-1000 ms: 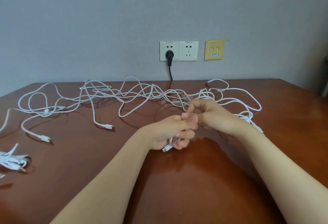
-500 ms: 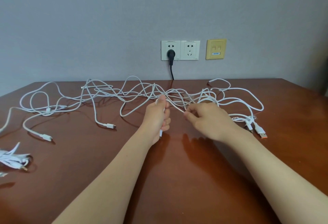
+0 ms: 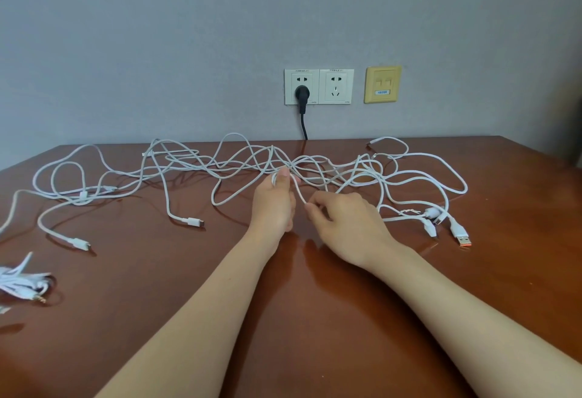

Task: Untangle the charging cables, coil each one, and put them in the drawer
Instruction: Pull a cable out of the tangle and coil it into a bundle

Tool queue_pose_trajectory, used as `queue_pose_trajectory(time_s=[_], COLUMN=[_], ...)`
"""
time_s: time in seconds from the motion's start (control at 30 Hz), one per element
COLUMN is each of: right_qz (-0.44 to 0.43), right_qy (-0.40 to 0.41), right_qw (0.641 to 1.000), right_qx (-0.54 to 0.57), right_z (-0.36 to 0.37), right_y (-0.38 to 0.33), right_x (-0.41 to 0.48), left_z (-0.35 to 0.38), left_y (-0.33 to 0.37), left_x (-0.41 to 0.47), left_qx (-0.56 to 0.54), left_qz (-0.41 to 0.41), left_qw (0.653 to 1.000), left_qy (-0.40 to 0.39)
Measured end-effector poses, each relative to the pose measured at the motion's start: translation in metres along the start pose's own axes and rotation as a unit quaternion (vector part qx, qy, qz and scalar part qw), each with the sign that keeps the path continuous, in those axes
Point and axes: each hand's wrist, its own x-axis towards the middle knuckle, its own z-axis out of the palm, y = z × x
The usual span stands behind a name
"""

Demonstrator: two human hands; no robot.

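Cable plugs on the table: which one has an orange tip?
The USB plug lying farthest right, just past the right hand. Its flat end is orange; the others look white.

Table (image 3: 315, 319): reddish-brown wood, smooth high-gloss lacquer with mirror-like reflections along the far edge. Charging cables (image 3: 185, 219): white plastic sheathing, smooth and largely matt; the USB plug (image 3: 463, 238) at near right has a bare metal shell with an orange plastic insert. Wall (image 3: 157, 51): grey, matt, faintly textured covering, carrying white semi-gloss plastic socket plates (image 3: 335, 86), a black plastic power plug (image 3: 302, 94) and a yellowed plastic data-port plate (image 3: 382, 84).
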Motion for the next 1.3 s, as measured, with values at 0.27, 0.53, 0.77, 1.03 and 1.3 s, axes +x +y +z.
queue_pose_trajectory(time_s=[0.27, 0.53, 0.77, 1.03, 1.3], right_qz=[0.008, -0.013, -0.044, -0.041, -0.102], right_qy=[-0.036, -0.052, -0.067, -0.065, -0.037], right_qw=[0.999, 0.998, 0.996, 0.997, 0.993], right_qx=[0.028, 0.016, 0.03, -0.006, 0.043], right_z=[0.002, -0.002, -0.003, -0.024, -0.026], right_y=[0.001, 0.003, 0.002, 0.007, 0.008], right_x=[0.0, 0.001, 0.0, 0.001, 0.004], left_z=[-0.003, -0.008, -0.02, -0.023, -0.018], left_y=[0.003, -0.001, 0.006, 0.008, 0.007], left_x=[0.0, 0.0, 0.008, 0.01, 0.009], left_qx=[-0.012, 0.059, -0.285, -0.24, -0.071], left_qz=[-0.019, 0.029, -0.073, -0.083, -0.06], left_qw=[0.999, 0.997, 0.955, 0.967, 0.995], left_qy=[-0.031, 0.036, 0.047, 0.024, 0.03])
